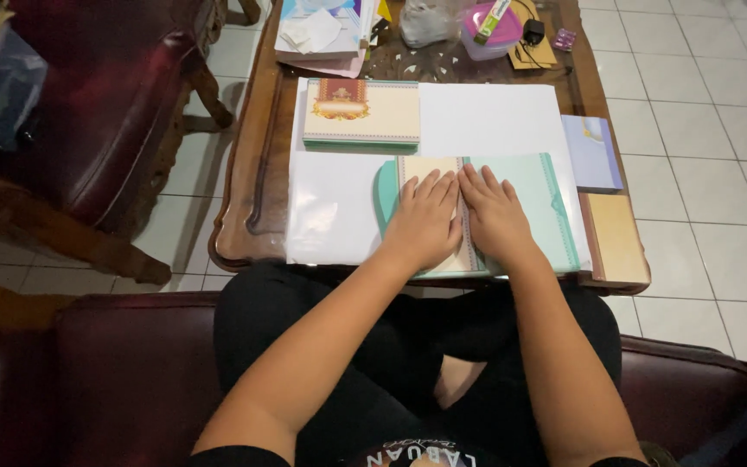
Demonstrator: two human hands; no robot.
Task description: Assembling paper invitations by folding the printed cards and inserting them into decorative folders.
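Observation:
My left hand (424, 218) and my right hand (494, 212) lie flat, side by side, fingers pointing away from me, pressing on a mint-green card (536, 197) with a cream panel (430, 164). The card rests on a large white sheet (486, 117) spread over a carved wooden table (257, 182). Neither hand grips anything; the palms only press down along the card's middle. Just beyond my left hand sits a stack of cream cards with a red and gold ornament (361, 111).
Right of the card lie a pale purple stack (591, 151) and an orange-tan stack (616, 235). At the far table edge stand papers (322, 33), a plastic bag (425, 22) and a pink-lidded tub (490, 30). A dark red chair (105, 112) stands left; tiled floor surrounds.

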